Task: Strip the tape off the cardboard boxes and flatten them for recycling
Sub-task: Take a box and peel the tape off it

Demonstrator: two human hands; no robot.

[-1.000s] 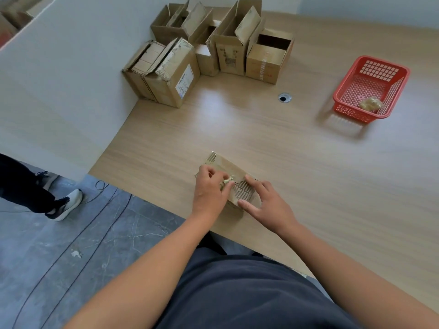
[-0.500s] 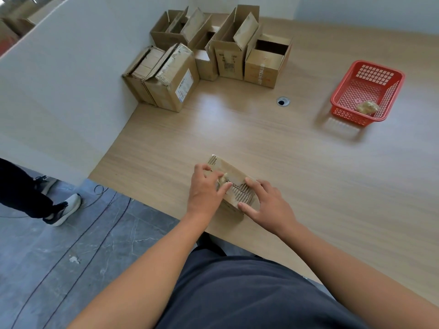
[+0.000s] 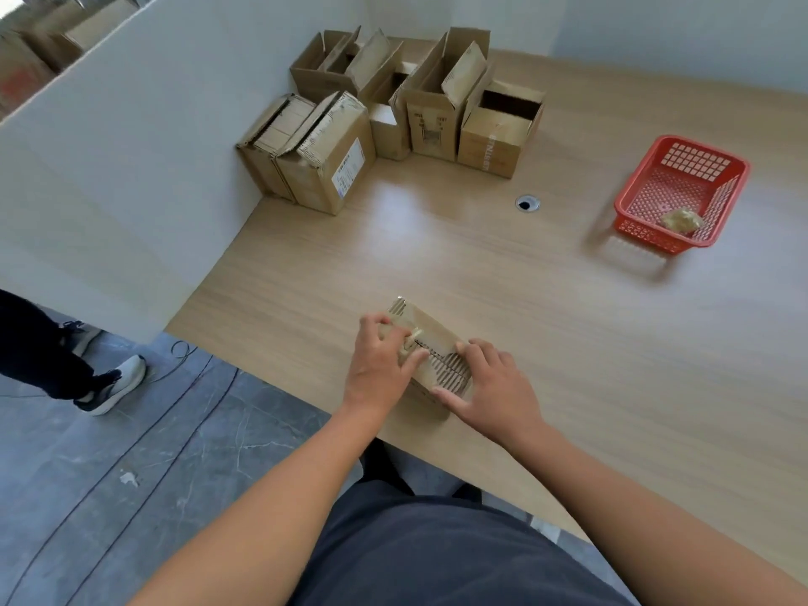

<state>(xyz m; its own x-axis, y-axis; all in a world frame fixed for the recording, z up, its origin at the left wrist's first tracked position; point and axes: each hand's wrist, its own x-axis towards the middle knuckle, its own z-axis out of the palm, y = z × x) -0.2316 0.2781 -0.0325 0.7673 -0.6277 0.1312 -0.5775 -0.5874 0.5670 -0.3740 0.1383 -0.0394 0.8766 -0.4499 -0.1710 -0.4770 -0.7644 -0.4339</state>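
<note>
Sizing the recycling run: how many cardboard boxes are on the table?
7: a held box at the near table edge; six corner boxes: two front-left, four behind. More may be hidden.

No text legible: white label (image 3: 348, 168) on closed box (image 3: 306, 179), dark print (image 3: 430, 134) on open box (image 3: 426, 109), probably lettering, blurred.

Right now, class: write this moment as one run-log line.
step: stripping | left hand: pinches tape strip | right hand: holds small box on table | red basket: one crumpled wad | back corner: boxes waiting
</note>
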